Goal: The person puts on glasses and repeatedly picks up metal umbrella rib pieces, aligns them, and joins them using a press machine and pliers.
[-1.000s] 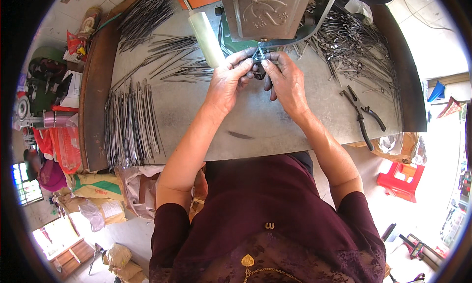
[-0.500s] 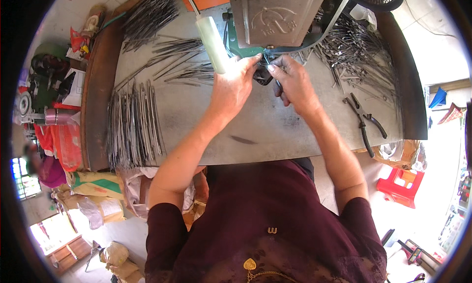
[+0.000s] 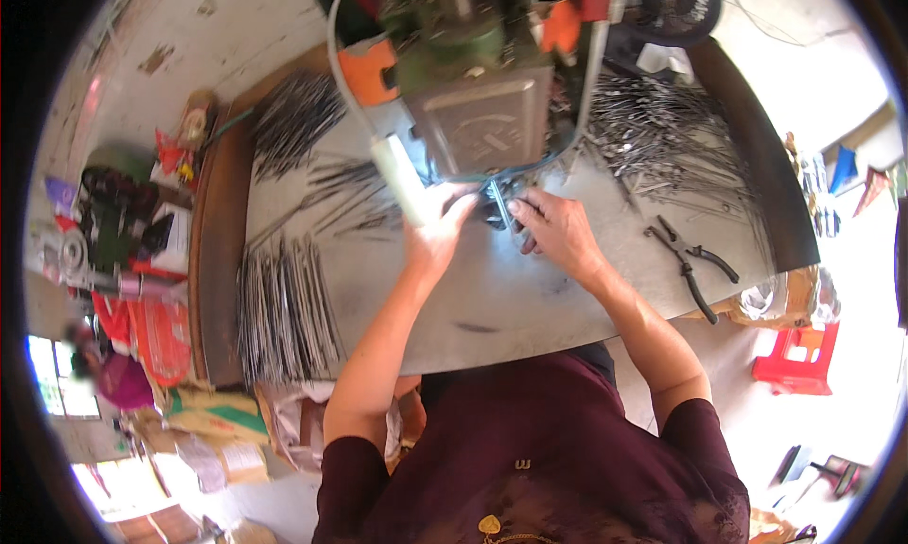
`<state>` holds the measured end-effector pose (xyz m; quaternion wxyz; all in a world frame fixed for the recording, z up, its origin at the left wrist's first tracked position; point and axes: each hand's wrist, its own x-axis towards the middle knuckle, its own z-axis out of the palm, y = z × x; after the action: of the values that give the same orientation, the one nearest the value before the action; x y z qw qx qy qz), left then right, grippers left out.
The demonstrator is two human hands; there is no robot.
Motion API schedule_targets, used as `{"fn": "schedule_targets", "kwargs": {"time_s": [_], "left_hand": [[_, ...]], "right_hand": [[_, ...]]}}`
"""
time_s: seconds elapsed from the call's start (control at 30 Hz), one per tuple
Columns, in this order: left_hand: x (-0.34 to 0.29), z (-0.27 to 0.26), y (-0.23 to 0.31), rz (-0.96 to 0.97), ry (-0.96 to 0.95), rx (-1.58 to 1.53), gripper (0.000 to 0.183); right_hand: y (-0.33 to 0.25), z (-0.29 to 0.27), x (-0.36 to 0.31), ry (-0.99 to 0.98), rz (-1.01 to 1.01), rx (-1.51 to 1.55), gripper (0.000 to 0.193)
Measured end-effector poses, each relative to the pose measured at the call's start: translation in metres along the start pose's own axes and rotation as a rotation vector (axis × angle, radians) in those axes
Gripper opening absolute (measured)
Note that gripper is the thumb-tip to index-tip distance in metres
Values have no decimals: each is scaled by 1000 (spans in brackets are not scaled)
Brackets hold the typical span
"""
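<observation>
Under the front of a green and grey bench machine point(image 3: 484, 118), my two hands meet close together. My right hand point(image 3: 563, 232) is closed, thumb against fingers, on a thin metal strip point(image 3: 501, 206) that shines bluish in the light. On the other side my left hand point(image 3: 435, 236) is closed with its fingertips by the machine's lower edge; what they pinch is hidden. A pale tube-shaped lamp point(image 3: 401, 177) on a bent stalk hangs over the left hand and covers part of it.
Thin dark metal strips lie in a neat row point(image 3: 288, 307), in a bundle point(image 3: 298, 123) and in a loose heap point(image 3: 653, 137) on the metal table point(image 3: 492, 298). Open black-handled pliers point(image 3: 689, 265) rest at right. A raised rim point(image 3: 219, 260) borders the table. A red stool point(image 3: 796, 359) stands beyond.
My view has tilted up, so more of the machine shows and everything sits lower in the picture. Both hands stay at the machine; the strip by my right hand now shows more plainly.
</observation>
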<state>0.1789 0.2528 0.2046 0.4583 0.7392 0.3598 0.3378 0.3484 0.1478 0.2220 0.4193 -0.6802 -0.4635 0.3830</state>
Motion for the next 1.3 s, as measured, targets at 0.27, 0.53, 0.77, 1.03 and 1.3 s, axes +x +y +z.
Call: {"fn": "schedule_targets", "kwargs": {"time_s": [0.27, 0.53, 0.77, 1.03, 1.3], "left_hand": [[1, -4, 1, -93, 0, 76, 23], [-5, -3, 5, -49, 71, 112, 22], [7, -1, 4, 81, 47, 179, 21], [-2, -5, 18, -4, 83, 146, 19], [-45, 13, 48, 294, -159, 251, 17]], "right_hand": [[0, -60, 74, 550, -441, 106, 47], [-27, -83, 152, 148, -494, 349, 56], [6, -122, 175, 127, -735, 277, 40], [16, -70, 33, 532, -137, 123, 29], [-26, -12, -68, 197, -402, -672, 34]]}}
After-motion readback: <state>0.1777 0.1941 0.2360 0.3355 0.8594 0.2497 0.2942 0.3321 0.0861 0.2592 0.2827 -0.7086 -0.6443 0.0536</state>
